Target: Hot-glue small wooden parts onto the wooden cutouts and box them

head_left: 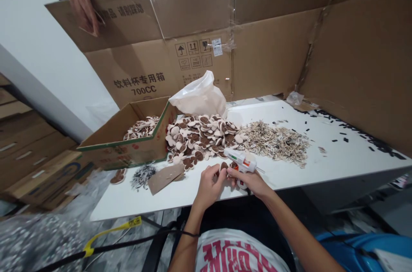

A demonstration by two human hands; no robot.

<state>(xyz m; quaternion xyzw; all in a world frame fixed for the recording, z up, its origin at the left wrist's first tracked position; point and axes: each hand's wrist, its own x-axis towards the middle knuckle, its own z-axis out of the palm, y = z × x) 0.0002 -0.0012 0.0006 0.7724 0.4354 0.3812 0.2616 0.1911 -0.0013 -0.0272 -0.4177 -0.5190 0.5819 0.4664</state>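
Observation:
My left hand (208, 185) and my right hand (252, 181) come together near the table's front edge. Between their fingertips is a small brown and cream felt piece (224, 166) with rounded lobes; both pinch it. A white glue gun (238, 158) with green and orange parts sits right at my right hand, partly covered by it. Whether other fingers of that hand also hold the gun cannot be seen. Just beyond lies a heap of similar brown and cream felt pieces (201, 137), beside a pile of thin beige cord loops (278, 140).
A cardboard box (120, 156) of felt pieces stands left of the heap, a white plastic bag (201, 96) behind it. Dark shreds (143, 176) and brown card (164, 179) lie front left. Black bits (346, 140) scatter right. Cardboard walls the back; another person's hand (85, 12) grips its top.

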